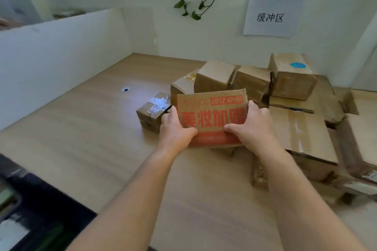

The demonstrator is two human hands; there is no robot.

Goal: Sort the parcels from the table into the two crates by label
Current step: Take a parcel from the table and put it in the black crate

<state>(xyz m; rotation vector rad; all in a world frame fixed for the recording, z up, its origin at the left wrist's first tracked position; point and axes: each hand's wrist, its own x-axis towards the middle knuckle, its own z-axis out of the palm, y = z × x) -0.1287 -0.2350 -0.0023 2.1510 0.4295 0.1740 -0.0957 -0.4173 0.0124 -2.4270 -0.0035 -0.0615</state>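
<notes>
My left hand (175, 130) and right hand (253, 126) each grip one side edge of the red-printed parcel (212, 108). The thumbs lie on the printed face; the fingers curl round behind it, mostly out of sight. The parcel stands upright, printed face toward me, over the worktop (91, 128) in front of the pile. I cannot tell whether its lower edge touches the worktop. My thumbs cover part of the large red characters, and the small print along the bottom is too blurred to read.

The held parcel hides most of a low carton (183, 85) directly behind it. The blurred cartons (363, 177) at the far right edge are cut off by the frame, so their number cannot be determined. A dark object (30, 210) at lower left is blurred and cannot be identified.

Count, as visible:
- Hands: two.
- Red-printed parcel: one.
- Small taped parcel (152, 112): one, just left of my left hand.
- Plain cartons (253, 83) in a row behind: three. The rightmost carries one blue round sticker (297, 65).
- Large flat carton (302, 132): one, beside my right hand.
- Paper sign (273, 17) on the wall: one.
</notes>
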